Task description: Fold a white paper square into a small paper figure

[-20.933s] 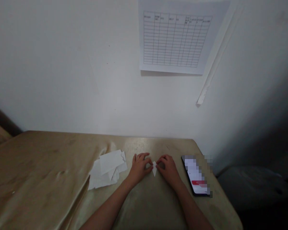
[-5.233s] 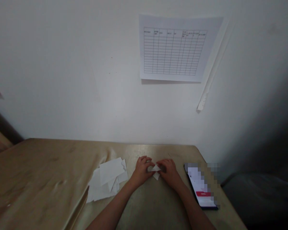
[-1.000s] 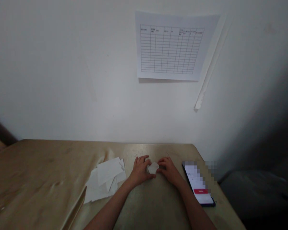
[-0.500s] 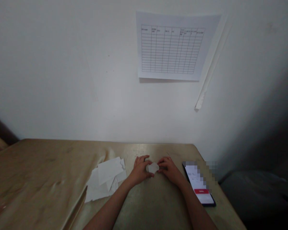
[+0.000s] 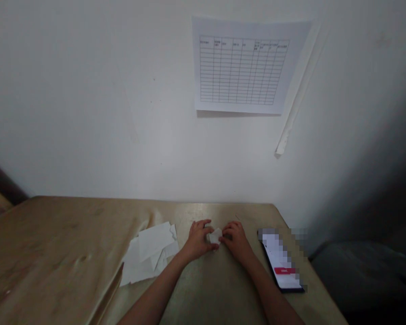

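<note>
Between my two hands is a small piece of white paper (image 5: 215,236), held just above or on the table; I cannot tell which. My left hand (image 5: 199,238) grips its left side between thumb and index finger, with the other fingers stretched out past it. My right hand (image 5: 236,239) pinches the right edge with thumb and fingertips, the rest of the fingers curled. To the left of my left forearm lies a loose stack of torn white paper sheets (image 5: 155,243).
A phone (image 5: 280,262) with a lit screen and a red button lies near the right edge of the brownish table (image 5: 71,239). The white wall (image 5: 88,113) rises behind, with a printed table sheet (image 5: 238,72) stuck on it.
The small paper has changed outline, now looking narrower and more angular. My right thumb and fingers have shifted slightly left onto its edge. My left hand has barely moved.
</note>
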The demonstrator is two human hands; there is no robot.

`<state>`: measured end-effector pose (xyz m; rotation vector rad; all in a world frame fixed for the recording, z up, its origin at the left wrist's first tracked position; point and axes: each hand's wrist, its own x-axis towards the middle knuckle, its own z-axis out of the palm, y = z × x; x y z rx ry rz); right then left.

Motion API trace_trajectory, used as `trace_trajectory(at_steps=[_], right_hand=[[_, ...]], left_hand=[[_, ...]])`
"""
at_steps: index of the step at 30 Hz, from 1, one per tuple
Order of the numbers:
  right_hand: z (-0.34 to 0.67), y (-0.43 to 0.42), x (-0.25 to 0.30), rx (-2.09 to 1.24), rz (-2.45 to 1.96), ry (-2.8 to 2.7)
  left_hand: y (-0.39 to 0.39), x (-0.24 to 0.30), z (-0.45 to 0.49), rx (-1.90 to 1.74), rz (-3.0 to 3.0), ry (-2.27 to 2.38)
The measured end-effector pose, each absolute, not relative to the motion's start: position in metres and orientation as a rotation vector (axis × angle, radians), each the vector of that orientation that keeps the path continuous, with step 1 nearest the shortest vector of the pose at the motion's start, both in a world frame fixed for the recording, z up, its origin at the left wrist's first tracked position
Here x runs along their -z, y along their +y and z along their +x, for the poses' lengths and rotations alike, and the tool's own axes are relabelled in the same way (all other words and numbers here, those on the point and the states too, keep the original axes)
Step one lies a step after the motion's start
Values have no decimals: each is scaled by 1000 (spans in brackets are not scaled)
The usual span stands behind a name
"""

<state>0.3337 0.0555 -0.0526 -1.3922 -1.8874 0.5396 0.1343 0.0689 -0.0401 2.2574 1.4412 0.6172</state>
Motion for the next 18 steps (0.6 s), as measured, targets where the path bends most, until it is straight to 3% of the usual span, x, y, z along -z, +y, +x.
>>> trace_trajectory(at_steps=[18], right_hand=[[333,59,58,-606,-1447,-1743]], left_hand=[[68,44,136,-668,2296,1435]])
